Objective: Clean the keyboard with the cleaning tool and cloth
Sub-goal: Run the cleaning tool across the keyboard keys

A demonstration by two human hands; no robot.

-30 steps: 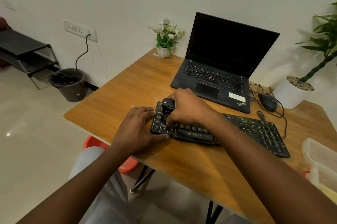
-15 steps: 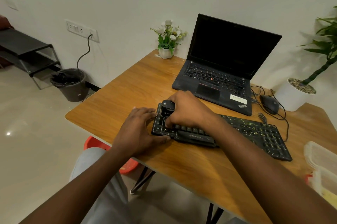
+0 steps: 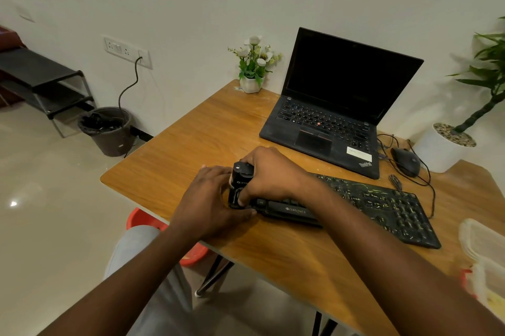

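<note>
Head camera shows our right hand curled round the black tool, which stands upright on the left end of the keyboard. Our left hand grips that same end, thumb along the front edge, fingers bent beside the tool. The keyboard lies on the table, just before the laptop.

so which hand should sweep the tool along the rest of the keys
Right: the right hand grips the cleaning tool at the left end of the keyboard, while the left hand holds that end.
</note>
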